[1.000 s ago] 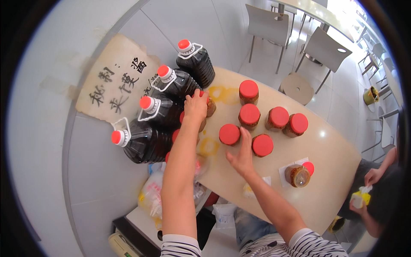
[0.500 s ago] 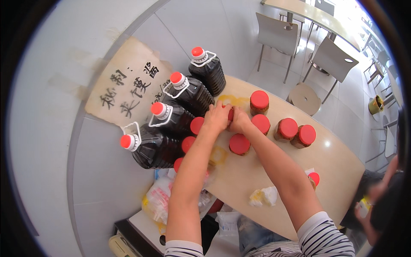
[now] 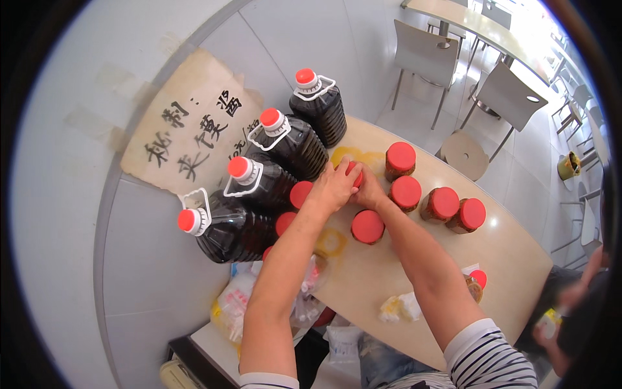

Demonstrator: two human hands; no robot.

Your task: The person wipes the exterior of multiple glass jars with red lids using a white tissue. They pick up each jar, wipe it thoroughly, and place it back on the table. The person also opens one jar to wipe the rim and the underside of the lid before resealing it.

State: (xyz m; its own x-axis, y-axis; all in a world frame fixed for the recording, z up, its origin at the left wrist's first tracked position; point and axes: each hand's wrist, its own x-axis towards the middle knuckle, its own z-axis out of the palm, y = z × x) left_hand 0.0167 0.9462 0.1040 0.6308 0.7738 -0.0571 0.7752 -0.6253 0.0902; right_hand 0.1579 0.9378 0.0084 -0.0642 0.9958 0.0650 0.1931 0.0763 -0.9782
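Observation:
At the far side of the table, my left hand has its fingers closed over the red lid of a jar. Around the right side of the same jar, my right hand is curled, and most of the glass is hidden behind both hands. A jar with a red lid stands just nearer to me, beside my right wrist. Several more red-lidded jars are grouped to the right. Left of my left forearm, other red lids show partly behind the arm.
Several large bottles of dark liquid line the wall on the left, under a handwritten paper sign. Crumpled stained tissue lies on the pale table. Plastic bags sit lower left. Another person's hand shows at right, near chairs.
My left fingers have shifted across the lid, showing more of its red top between my hands. The whole view has moved slightly; the jars around stay in place.

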